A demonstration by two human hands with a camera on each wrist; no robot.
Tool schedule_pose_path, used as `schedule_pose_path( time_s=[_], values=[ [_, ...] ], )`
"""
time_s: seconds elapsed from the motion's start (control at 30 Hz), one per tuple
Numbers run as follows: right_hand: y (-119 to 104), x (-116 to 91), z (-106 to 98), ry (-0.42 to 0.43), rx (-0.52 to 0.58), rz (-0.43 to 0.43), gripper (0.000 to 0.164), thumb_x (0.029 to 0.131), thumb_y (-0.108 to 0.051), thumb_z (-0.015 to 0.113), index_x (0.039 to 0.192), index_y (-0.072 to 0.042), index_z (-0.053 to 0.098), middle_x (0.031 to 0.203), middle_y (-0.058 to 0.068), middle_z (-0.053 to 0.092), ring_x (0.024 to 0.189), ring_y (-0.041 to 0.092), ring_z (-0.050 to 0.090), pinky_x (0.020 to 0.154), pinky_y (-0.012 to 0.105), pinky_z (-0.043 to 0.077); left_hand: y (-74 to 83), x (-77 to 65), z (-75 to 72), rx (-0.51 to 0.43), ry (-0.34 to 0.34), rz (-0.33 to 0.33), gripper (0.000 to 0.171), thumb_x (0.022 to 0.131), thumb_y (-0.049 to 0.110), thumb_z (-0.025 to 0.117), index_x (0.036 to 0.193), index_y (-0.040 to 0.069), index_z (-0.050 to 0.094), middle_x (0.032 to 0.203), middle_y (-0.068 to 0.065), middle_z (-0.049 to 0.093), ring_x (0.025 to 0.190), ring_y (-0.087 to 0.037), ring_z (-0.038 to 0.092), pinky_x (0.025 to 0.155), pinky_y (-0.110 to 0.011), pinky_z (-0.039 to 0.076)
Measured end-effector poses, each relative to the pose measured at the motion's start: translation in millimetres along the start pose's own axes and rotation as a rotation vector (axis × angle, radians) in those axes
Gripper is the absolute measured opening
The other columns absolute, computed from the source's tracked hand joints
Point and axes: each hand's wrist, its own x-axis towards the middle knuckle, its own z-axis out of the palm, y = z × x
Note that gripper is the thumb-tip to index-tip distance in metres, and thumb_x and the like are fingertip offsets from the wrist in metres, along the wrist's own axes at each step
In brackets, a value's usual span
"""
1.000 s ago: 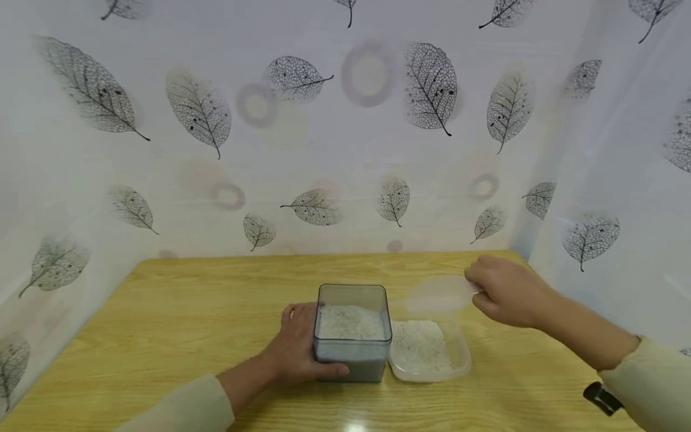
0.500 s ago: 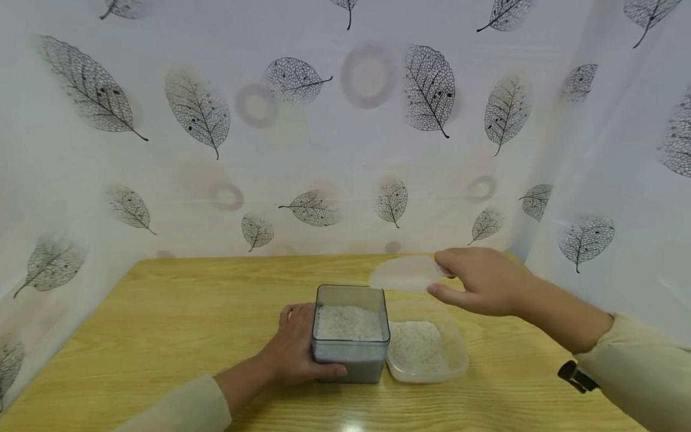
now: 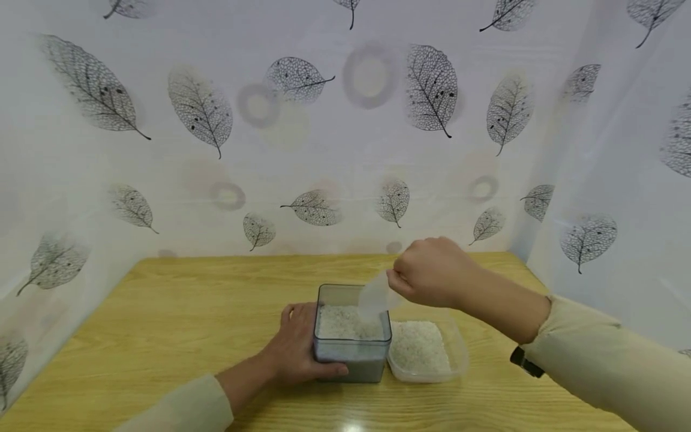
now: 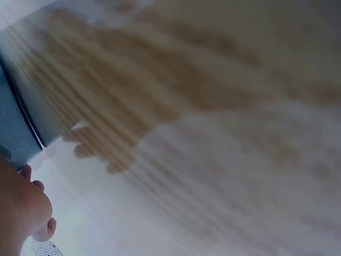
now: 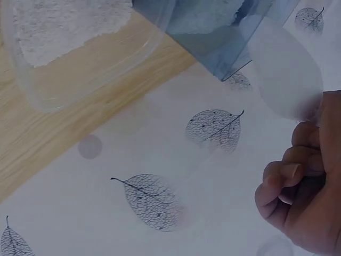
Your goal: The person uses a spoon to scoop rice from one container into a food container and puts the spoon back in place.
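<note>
A square, see-through grey container [image 3: 352,361] partly filled with rice [image 3: 345,321] stands upright on the table. My left hand [image 3: 298,345] grips its left side, thumb across the front and fingers toward the back. Pinched in my right hand [image 3: 432,273] is a thin, translucent white plastic scraper [image 3: 374,296] with a rounded edge. It tilts down over the container's right rim, its lower end inside near the rice. In the right wrist view, the scraper [image 5: 287,69] shows beside the container, fingers curled at its end. Whether its tip touches the rice I cannot tell.
A shallow clear plastic tub [image 3: 457,354] holding a heap of rice [image 3: 420,347] sits directly right of the grey container. Both stand on a wood-grain table [image 3: 216,300]. A white leaf-print curtain [image 3: 345,150] encloses the back and sides.
My right hand has moved left with the scraper, from above the clear tub to the grey container, and has tipped the scraper downward into it. My left hand has stayed in place.
</note>
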Motion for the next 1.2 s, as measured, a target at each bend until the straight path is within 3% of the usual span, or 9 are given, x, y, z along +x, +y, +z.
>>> schedule_pose_path(
  time_s=[0.27, 0.4, 0.53, 0.73, 0.87, 0.97, 1.03, 1.2],
  values=[
    [-24.3, 23.7, -7.4, -0.086, -0.176, -0.016, 0.045, 0.080, -0.015, 0.058, 0.051, -0.023, 0.025, 0.052, -0.009, 0.020, 0.050, 0.010, 0.018, 0.042, 0.028, 0.021, -0.6, 0.4, 0.0, -0.008, 0.000, -0.002, 0.109, 0.065, 0.081, 0.071, 0.142, 0.010, 0.038, 0.132, -0.002, 0.051, 0.122, -0.022, 0.044, 0.107, -0.052, 0.021],
    [-33.6, 31.6, -8.1, -0.198, -0.194, -0.015, 0.045, 0.082, -0.014, 0.060, 0.051, -0.023, 0.028, 0.053, -0.008, 0.023, 0.049, 0.010, 0.019, 0.042, 0.028, 0.022, -0.8, 0.6, 0.3, -0.006, 0.007, 0.007, 0.109, 0.065, 0.080, 0.071, 0.141, 0.010, 0.038, 0.131, -0.002, 0.051, 0.121, -0.022, 0.044, 0.106, -0.052, 0.022],
    [-40.9, 38.6, -5.6, -0.299, -0.217, -0.013, 0.043, 0.085, -0.017, 0.061, 0.052, -0.022, 0.032, 0.054, -0.006, 0.034, 0.049, 0.011, 0.026, 0.042, 0.030, 0.032, -1.4, 1.2, 1.0, -0.019, 0.012, 0.014, 0.108, 0.065, 0.080, 0.072, 0.141, 0.011, 0.038, 0.131, -0.002, 0.051, 0.121, -0.023, 0.044, 0.106, -0.052, 0.021],
    [-44.5, 35.2, 5.2, -0.274, -0.225, -0.047, 0.040, 0.080, -0.021, 0.062, 0.051, -0.022, 0.035, 0.052, -0.007, 0.041, 0.048, 0.012, 0.034, 0.057, 0.035, 0.041, -0.7, 1.5, 1.3, -0.024, 0.010, 0.013, 0.110, 0.064, 0.081, 0.071, 0.143, 0.011, 0.038, 0.132, -0.002, 0.051, 0.122, -0.023, 0.044, 0.107, -0.052, 0.021],
    [-42.8, 29.2, 15.3, -0.264, -0.161, -0.036, 0.040, 0.079, -0.020, 0.061, 0.050, -0.022, 0.034, 0.052, -0.007, 0.037, 0.048, 0.011, 0.032, 0.051, 0.033, 0.038, 0.0, 2.0, 1.5, -0.031, 0.010, 0.014, 0.109, 0.064, 0.081, 0.071, 0.142, 0.011, 0.038, 0.132, -0.002, 0.051, 0.122, -0.023, 0.044, 0.107, -0.053, 0.021],
    [-39.9, 24.2, 25.5, -0.260, -0.108, -0.036, 0.043, 0.082, -0.020, 0.058, 0.050, -0.023, 0.029, 0.052, -0.008, 0.029, 0.049, 0.010, 0.025, 0.040, 0.028, 0.029, -0.1, 2.2, 1.6, -0.034, 0.006, 0.008, 0.108, 0.064, 0.080, 0.072, 0.142, 0.012, 0.038, 0.132, -0.001, 0.051, 0.122, -0.023, 0.044, 0.108, -0.053, 0.020],
    [-37.8, 19.5, 32.4, -0.237, -0.096, -0.049, 0.046, 0.086, -0.021, 0.057, 0.050, -0.023, 0.028, 0.051, -0.009, 0.025, 0.048, 0.009, 0.022, 0.040, 0.027, 0.025, -0.2, 2.2, 1.6, -0.032, -0.004, 0.002, 0.109, 0.065, 0.081, 0.071, 0.142, 0.012, 0.038, 0.133, -0.001, 0.051, 0.123, -0.023, 0.043, 0.108, -0.053, 0.020],
    [-35.2, 9.7, 45.4, -0.183, -0.072, -0.038, 0.052, 0.098, -0.031, 0.049, 0.052, -0.023, 0.028, 0.050, -0.009, 0.025, 0.045, 0.009, 0.025, 0.040, 0.028, 0.028, -0.3, 2.3, 0.8, -0.032, -0.018, -0.016, 0.110, 0.065, 0.081, 0.071, 0.143, 0.011, 0.037, 0.133, -0.001, 0.050, 0.122, -0.022, 0.043, 0.108, -0.054, 0.020]
  ],
)
